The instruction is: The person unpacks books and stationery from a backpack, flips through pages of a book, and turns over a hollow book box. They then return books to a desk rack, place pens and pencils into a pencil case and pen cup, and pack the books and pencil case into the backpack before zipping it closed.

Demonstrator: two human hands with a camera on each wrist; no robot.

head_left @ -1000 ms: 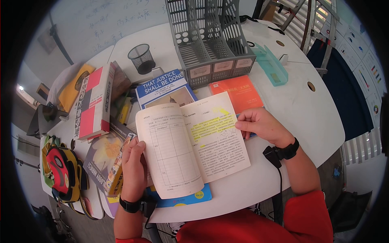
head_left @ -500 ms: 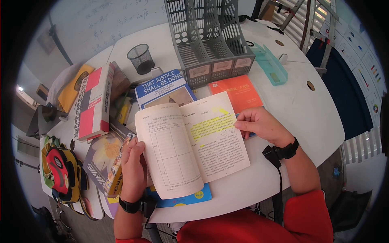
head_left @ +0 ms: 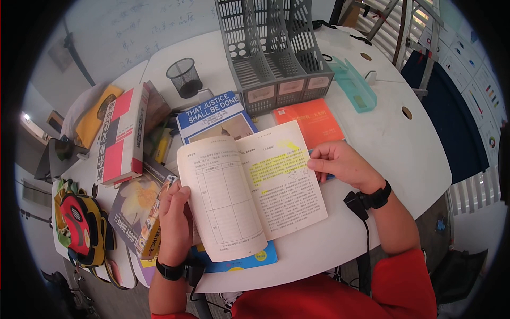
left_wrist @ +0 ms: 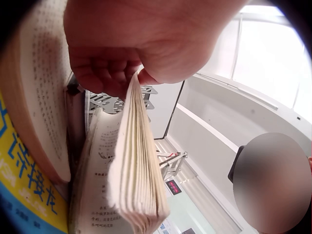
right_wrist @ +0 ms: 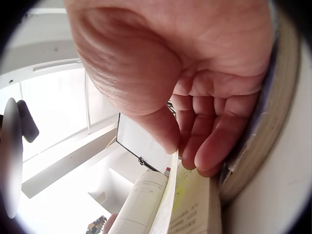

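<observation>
An open book (head_left: 287, 196) with printed pages lies before the person; a ruled table fills its left page, and yellow highlighting marks the right one. At its left edge the left hand (head_left: 172, 223) pinches a thick bundle of pages (left_wrist: 139, 170), which fan out below the fingers in the left wrist view. The right hand (head_left: 348, 167) grips the right edge, with thumb and fingers closed on a page (right_wrist: 190, 209). Beneath the open book a blue and yellow book (head_left: 263, 257) sticks out.
Beyond it lie a blue-and-white book (head_left: 212, 114) and an orange book (head_left: 313, 122). A grey file rack (head_left: 287, 87), mesh pen cup (head_left: 184, 80) and teal tray (head_left: 356, 90) stand at the back. On the left are a thick red-and-white book (head_left: 125, 138) and a red-and-yellow bag (head_left: 79, 228).
</observation>
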